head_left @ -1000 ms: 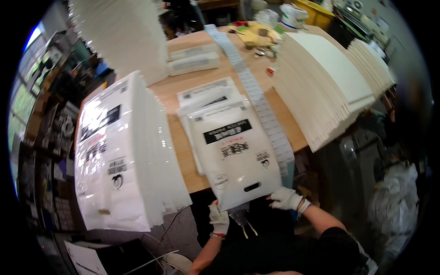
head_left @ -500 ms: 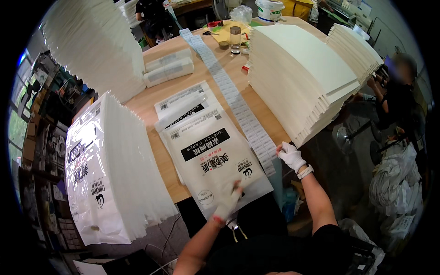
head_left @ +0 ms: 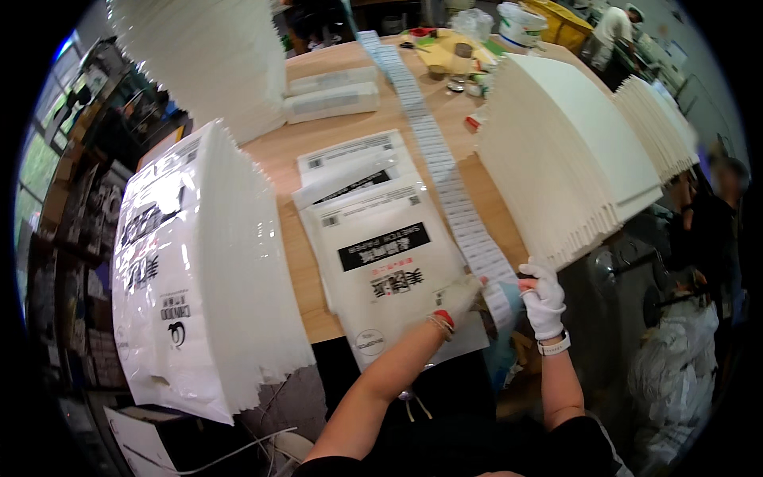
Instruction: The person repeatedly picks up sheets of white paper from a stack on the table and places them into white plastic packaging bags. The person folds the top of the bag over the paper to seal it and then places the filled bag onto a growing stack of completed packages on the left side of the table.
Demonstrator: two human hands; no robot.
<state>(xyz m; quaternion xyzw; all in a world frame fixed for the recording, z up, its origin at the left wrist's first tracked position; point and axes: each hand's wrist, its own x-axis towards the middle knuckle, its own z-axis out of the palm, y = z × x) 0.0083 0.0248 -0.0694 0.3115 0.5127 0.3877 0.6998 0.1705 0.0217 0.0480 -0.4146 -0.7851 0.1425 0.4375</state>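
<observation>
One label strip (head_left: 437, 153) is pinched at four o'clock by right hand (head_left: 544, 304), grip narrow | left hand (head_left: 461, 298), grip cannot be told | tension should be kept even

A long pale label strip (head_left: 443, 173) lies beside a flat printed packet (head_left: 385, 274).

Head view: we are looking down and forward from the wearer's head, through the left fisheye of the pair. We are seeing left hand (head_left: 461, 296) and right hand (head_left: 545, 304) close in, table (head_left: 278, 151) spreading beyond, grey wall (head_left: 715, 99) farther off, straight edges bowing rimward.
</observation>
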